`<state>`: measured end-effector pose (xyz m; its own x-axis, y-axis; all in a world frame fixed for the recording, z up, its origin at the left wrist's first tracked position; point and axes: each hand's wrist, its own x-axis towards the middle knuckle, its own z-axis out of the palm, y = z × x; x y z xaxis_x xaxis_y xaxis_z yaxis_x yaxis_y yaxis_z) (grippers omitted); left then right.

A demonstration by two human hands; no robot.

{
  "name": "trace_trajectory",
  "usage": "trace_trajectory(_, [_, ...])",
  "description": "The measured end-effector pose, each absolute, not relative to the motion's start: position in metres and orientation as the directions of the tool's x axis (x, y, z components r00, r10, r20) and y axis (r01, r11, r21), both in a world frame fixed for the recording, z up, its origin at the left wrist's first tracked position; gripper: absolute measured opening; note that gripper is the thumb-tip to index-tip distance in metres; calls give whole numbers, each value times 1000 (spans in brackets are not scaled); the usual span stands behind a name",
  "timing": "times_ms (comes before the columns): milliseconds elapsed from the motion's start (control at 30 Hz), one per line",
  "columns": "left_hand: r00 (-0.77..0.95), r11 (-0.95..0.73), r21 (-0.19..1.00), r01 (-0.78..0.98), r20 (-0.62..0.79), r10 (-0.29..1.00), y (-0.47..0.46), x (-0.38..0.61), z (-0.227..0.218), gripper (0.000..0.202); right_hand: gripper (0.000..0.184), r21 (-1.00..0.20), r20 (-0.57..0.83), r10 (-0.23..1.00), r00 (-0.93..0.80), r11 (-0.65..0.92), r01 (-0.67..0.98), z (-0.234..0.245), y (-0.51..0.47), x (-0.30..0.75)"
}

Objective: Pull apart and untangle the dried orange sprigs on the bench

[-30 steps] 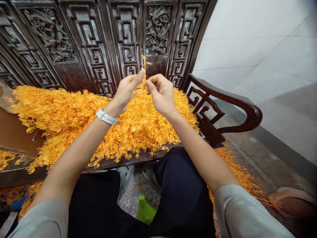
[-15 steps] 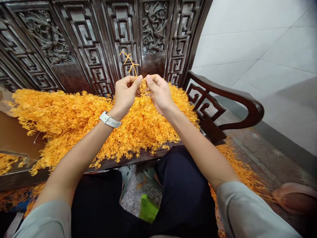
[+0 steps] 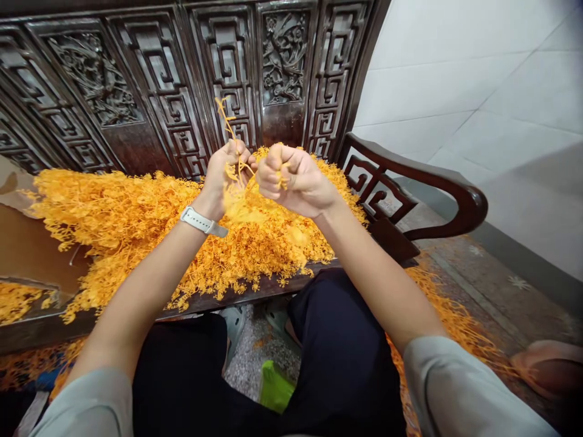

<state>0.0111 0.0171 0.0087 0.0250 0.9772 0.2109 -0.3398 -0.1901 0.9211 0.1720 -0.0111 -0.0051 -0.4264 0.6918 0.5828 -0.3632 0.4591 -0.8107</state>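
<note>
- Pinching a thin yellow sprig narrowly in the fingertips of the left hand, above the yellow pile.
- Curling the right hand closed around small yellow bits, likewise above the pile.
- Parted slightly from a fingertip-to-fingertip hold half a second ago, apparently leaving the sprig to the left hand and loose bits to the right.
- Hiding parts of the pile behind both forearms.
- Flanked by a carved backrest behind the pile, brown cardboard to its left, a curved armrest to its right.
- Showing, below the pile's near edge, a green object, too covered to name.
</note>
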Motion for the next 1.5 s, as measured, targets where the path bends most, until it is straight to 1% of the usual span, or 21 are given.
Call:
trace_trajectory(67, [4, -205, 921, -332, 218, 976, 22, 3, 10, 33, 58, -797, 601, 696, -393, 487, -357, -4, -12, 172])
trace_trajectory(133, [-8, -244, 928, -283, 252, 968, 26, -2, 9, 32, 54, -790, 606, 749, -268, 530, -306, -8, 0, 176])
trace_trajectory(167, [-15, -270, 930, -252, 275, 961, 26, -4, 8, 35, 52, -795, 600, 776, -194, 552, -252, -13, 11, 179])
trace_trajectory(233, [-33, -317, 930, -185, 316, 948, 24, -4, 7, 41, 54, -806, 590, 807, -27, 586, -82, -24, 34, 187])
trace_trajectory(300, [-69, -346, 929, -129, 340, 938, 20, -3, 9, 44, 56, -785, 619, 778, 105, 610, 105, -33, 47, 191])
trace_trajectory(333, [-85, -350, 930, -110, 342, 936, 18, -2, 10, 45, 56, -757, 652, 747, 131, 630, 176, -36, 47, 192])
trace_trajectory(400, [-115, -358, 930, -80, 348, 930, 15, 1, 11, 46, 55, -678, 725, 684, 77, 690, 255, -35, 37, 187])
trace_trajectory(500, [-135, -397, 916, -64, 386, 912, 14, 6, 10, 45, 55, -577, 778, 622, -90, 764, 288, -27, 13, 174])
trace_trajectory(567, [-125, -419, 905, -72, 408, 904, 14, 10, 9, 43, 53, -562, 783, 609, -126, 780, 276, -24, 6, 167])
trace_trajectory(600, [-106, -423, 903, -77, 414, 904, 14, 13, 7, 41, 52, -577, 779, 616, -118, 777, 250, -24, 7, 164])
trace_trajectory(667, [-40, -409, 908, -89, 407, 913, 11, 16, 6, 37, 53, -642, 751, 655, -82, 754, 142, -26, 11, 160])
trace_trajectory(733, [41, -350, 930, -108, 356, 933, 8, 17, 4, 32, 55, -702, 711, 701, -61, 712, -5, -28, 16, 158])
trace_trajectory(800, [89, -262, 955, -136, 275, 957, 7, 16, 2, 25, 57, -735, 677, 731, -82, 669, -108, -28, 18, 157])
trace_trajectory(867, [90, -194, 962, -193, 214, 973, 8, 15, -1, 19, 56, -760, 648, 756, -95, 633, -146, -27, 18, 158])
trace_trajectory(1000, [60, -141, 910, -391, 177, 982, 11, 16, -5, 24, 54, -807, 572, 820, -14, 561, -184, -27, 23, 168])
trace_trajectory(1100, [84, -71, 891, -448, 121, 989, 11, 17, -2, 25, 53, -821, 531, 848, 6, 516, -243, -29, 31, 178])
trace_trajectory(1167, [155, -34, 900, -435, 111, 982, 9, 17, 2, 24, 53, -825, 521, 853, -23, 496, -271, -30, 34, 180])
trace_trajectory(1267, [265, -24, 937, -349, 123, 957, 2, 17, 6, 20, 53, -836, 511, 858, -51, 482, -263, -30, 31, 178])
trace_trajectory(1400, [244, -123, 960, -252, 186, 952, -9, 25, 2, 26, 51, -839, 508, 861, -9, 493, -229, -27, 25, 173])
trace_trajectory(1500, [293, -188, 966, -180, 235, 927, -13, 32, -6, 28, 51, -843, 497, 866, 45, 495, -210, -26, 24, 175])
